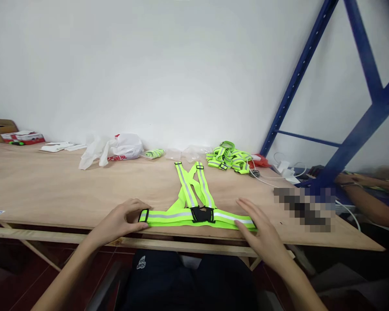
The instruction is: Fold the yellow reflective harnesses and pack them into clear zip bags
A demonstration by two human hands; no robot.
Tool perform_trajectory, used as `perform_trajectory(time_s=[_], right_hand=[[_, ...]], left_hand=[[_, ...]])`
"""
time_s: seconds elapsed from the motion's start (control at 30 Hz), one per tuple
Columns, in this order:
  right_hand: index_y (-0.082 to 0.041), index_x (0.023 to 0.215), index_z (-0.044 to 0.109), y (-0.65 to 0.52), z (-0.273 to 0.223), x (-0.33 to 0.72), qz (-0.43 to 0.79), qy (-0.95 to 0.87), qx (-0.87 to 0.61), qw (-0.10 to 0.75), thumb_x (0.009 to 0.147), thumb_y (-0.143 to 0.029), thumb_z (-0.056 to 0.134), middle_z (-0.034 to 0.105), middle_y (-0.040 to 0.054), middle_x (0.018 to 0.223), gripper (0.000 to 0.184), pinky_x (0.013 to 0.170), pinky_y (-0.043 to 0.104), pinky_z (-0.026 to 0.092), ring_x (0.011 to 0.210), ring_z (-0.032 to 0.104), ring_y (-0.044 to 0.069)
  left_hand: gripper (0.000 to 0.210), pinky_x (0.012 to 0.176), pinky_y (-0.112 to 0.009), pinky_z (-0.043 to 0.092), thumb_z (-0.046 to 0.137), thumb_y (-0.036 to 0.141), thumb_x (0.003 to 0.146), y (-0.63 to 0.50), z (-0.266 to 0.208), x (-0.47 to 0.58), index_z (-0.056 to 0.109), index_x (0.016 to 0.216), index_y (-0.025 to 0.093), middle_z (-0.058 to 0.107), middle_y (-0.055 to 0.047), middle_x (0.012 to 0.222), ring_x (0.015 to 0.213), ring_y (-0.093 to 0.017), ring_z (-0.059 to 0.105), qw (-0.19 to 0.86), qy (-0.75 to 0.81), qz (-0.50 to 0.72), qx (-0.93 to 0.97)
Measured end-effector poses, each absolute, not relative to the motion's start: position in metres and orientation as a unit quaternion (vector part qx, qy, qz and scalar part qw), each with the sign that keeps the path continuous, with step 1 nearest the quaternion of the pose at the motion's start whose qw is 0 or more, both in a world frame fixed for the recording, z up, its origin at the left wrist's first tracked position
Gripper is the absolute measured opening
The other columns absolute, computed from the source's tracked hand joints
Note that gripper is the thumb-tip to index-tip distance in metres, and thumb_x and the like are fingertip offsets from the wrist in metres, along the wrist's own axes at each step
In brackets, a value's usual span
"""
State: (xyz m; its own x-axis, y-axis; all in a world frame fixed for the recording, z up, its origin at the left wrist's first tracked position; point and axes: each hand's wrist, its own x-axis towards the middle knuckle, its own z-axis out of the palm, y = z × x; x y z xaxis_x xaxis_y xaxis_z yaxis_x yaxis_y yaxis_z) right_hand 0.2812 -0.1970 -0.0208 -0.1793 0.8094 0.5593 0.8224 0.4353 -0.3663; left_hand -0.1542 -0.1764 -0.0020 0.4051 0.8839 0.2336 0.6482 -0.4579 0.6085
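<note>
A neon yellow-green reflective vest point(168, 216) made of elastic straps with silver stripes lies on the table in front of me. Its waist belt runs along the front edge, joined by a black buckle point(202, 214), and its shoulder straps cross behind. At the belt's left end, beside a black slider, my left hand point(125, 220) holds the strap edges between thumb and fingers. My right hand point(261, 231) rests at the belt's right end, fingers stretched and apart, thumb touching the strap.
Behind lie a heap of similar reflective straps point(228, 157), a bagged one point(154, 153), a white plastic bag point(126, 147) and clear bags. White cables and chargers point(287, 170) sit by a blue metal frame point(324, 172). Another person's arm point(366, 203) shows at right, beyond a pixelated patch.
</note>
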Motion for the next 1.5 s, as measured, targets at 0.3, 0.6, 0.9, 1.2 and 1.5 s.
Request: perform_trajectory(time_s=[0.3, 0.6, 0.9, 1.2, 1.5], right_hand=[[-0.021, 0.142, 0.054, -0.204, -0.026, 0.197, -0.037, -0.88, -0.394, 0.262, 0.094, -0.029, 0.059, 0.054, 0.0127, 0.147, 0.049, 0.11, 0.05, 0.047, 0.136, 0.05, 0.03], [-0.025, 0.135, 0.061, -0.184, -0.039, 0.21, 0.037, -0.853, -0.413, 0.316, 0.098, -0.029, 0.054, 0.06, 0.0108, 0.141, 0.038, 0.11, 0.05, 0.046, 0.131, 0.055, 0.027], [-0.025, 0.12, 0.069, -0.178, -0.031, 0.211, 0.1, -0.842, -0.404, 0.345, 0.093, -0.021, 0.061, 0.071, 0.009, 0.118, 0.028, 0.098, 0.045, 0.053, 0.113, 0.062, 0.025], [-0.027, 0.115, 0.073, -0.181, -0.03, 0.21, 0.057, -0.852, -0.384, 0.351, 0.094, -0.018, 0.058, 0.071, 0.0085, 0.113, 0.027, 0.092, 0.042, 0.055, 0.108, 0.063, 0.024], [-0.02, 0.117, 0.07, -0.186, -0.03, 0.203, -0.096, -0.878, -0.379, 0.277, 0.091, -0.005, 0.048, 0.069, 0.0132, 0.115, 0.037, 0.086, 0.045, 0.055, 0.108, 0.061, 0.028]], left_hand=[[0.039, 0.098, -0.033, 0.049, 0.07, 0.043, 0.085, -0.179, 0.002, -0.153, 0.068, 0.12, 0.026, 0.065, -0.006, 0.117, 0.111, -0.024, 0.062, 0.199, 0.455, 0.298, 0.815], [0.039, 0.089, -0.031, 0.053, 0.07, 0.047, 0.084, -0.179, 0.003, -0.153, 0.071, 0.115, 0.024, 0.067, -0.007, 0.114, 0.102, -0.024, 0.064, 0.216, 0.462, 0.285, 0.811], [0.041, 0.085, -0.03, 0.052, 0.067, 0.05, 0.085, -0.177, 0.004, -0.154, 0.069, 0.115, 0.023, 0.068, -0.006, 0.111, 0.1, -0.023, 0.064, 0.24, 0.476, 0.273, 0.801], [0.041, 0.085, -0.031, 0.051, 0.063, 0.051, 0.088, -0.178, 0.004, -0.154, 0.068, 0.117, 0.022, 0.068, -0.007, 0.112, 0.1, -0.024, 0.063, 0.259, 0.479, 0.281, 0.79], [0.054, 0.085, -0.035, 0.055, 0.065, 0.058, 0.083, -0.175, -0.003, -0.135, 0.066, 0.118, 0.017, 0.071, -0.01, 0.11, 0.1, -0.027, 0.066, 0.322, 0.48, 0.446, 0.683]])
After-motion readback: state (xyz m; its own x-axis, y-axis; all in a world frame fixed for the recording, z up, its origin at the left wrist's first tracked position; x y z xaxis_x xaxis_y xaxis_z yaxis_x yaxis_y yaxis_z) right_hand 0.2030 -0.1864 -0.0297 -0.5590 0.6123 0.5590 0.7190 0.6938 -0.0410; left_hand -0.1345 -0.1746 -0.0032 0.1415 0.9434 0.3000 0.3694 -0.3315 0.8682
